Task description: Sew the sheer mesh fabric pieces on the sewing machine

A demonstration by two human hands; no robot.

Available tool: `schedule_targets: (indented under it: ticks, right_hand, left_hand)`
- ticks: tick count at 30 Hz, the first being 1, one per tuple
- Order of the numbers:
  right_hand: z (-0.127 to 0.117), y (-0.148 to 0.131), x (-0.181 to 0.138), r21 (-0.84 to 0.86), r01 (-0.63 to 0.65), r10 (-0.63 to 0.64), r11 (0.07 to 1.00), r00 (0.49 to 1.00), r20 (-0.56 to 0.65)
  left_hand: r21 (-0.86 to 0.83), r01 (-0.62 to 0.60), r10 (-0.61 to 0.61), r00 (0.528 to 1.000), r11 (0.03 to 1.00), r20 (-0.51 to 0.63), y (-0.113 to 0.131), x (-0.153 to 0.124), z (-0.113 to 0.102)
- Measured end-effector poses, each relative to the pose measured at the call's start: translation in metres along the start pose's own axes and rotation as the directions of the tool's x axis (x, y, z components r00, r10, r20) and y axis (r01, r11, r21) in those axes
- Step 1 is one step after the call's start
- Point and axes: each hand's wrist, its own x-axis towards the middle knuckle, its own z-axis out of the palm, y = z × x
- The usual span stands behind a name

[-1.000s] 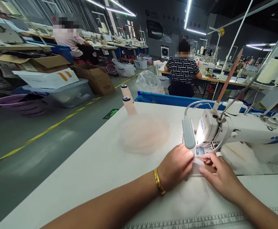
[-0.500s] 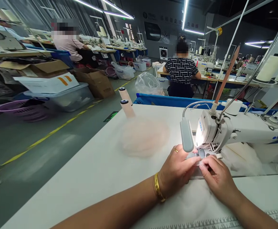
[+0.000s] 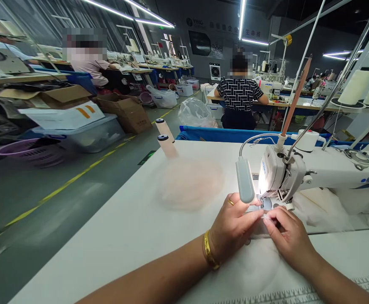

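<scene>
My left hand (image 3: 233,226), with a gold bangle and a ring, pinches a thin pale sheer fabric piece (image 3: 260,253) at the foot of a white sewing machine (image 3: 301,173). My right hand (image 3: 287,236) pinches the same fabric just right of it, fingertips almost touching the left ones. Both hands sit right below the needle area, lit by the small grey lamp (image 3: 245,183). The rest of the fabric lies flat on the white table (image 3: 133,219) in front of me.
A pile of pinkish sheer pieces (image 3: 190,182) lies left of the machine, with two thread cones (image 3: 165,141) behind it. Large white thread spools (image 3: 366,88) stand at the right. A person in a patterned top (image 3: 240,100) sits ahead; boxes and bins line the aisle at left.
Both hands have drawn closer together under the needle, going from lying flat on the fabric to pinching it. The view has shifted slightly.
</scene>
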Motion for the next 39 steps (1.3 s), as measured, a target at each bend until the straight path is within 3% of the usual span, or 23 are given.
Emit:
schedule_targets:
  ticks: [16, 24, 39]
  right_hand:
    - [0.0026, -0.0003, -0.0013, -0.025, 0.023, -0.023, 0.999, 1.0, -0.012]
    - [0.0031, -0.0011, -0.0009, -0.026, 0.0, 0.0, 1.0, 1.0, -0.019]
    - [0.004, -0.0009, -0.0009, -0.016, 0.011, -0.011, 1.0, 1.0, -0.024]
  left_hand:
    - [0.04, 0.053, -0.054, 0.998, 0.998, 0.036, 0.0054, 0.0058, -0.0006]
    - [0.049, -0.012, 0.012, 1.0, 0.999, 0.002, 0.0035, 0.0048, -0.0029]
    - [0.039, -0.019, 0.019, 1.0, 0.999, 0.001, 0.0036, 0.0033, -0.0049]
